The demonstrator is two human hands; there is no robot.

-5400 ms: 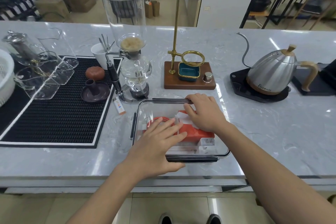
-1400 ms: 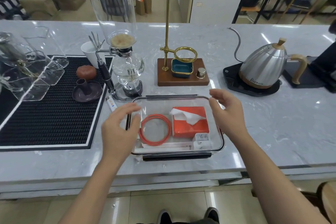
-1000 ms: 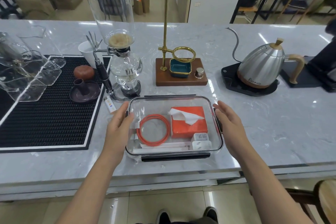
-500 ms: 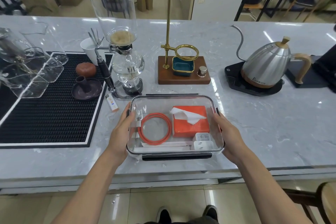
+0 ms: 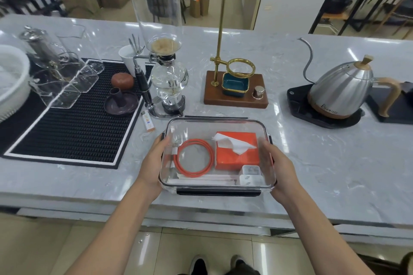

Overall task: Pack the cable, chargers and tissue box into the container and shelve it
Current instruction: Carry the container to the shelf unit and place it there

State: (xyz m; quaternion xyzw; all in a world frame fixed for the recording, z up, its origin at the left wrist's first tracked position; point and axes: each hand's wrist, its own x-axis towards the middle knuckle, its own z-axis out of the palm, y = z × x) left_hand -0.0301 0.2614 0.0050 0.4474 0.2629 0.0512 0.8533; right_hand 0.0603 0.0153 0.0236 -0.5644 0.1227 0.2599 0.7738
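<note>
A clear lidded container [image 5: 192,126] with black clips sits near the counter's front edge. Inside it lie a coiled orange cable [image 5: 193,157], an orange tissue box [image 5: 228,158] with a white tissue sticking out, and two white chargers [image 5: 250,174]. My left hand [image 5: 154,163] grips the container's left side. My right hand [image 5: 279,167] grips its right side. Both palms press against the short walls.
A glass siphon coffee maker [image 5: 165,69] and a lighter [image 5: 148,122] stand just behind the container. A brass dripper stand on a wooden base [image 5: 234,94] is behind it, a steel kettle [image 5: 342,91] at right. A black mat [image 5: 67,125] with glassware lies left.
My hands came off the lid, spread apart, then closed in on the container's two short sides and now hold it. The container seems slightly shifted toward me.
</note>
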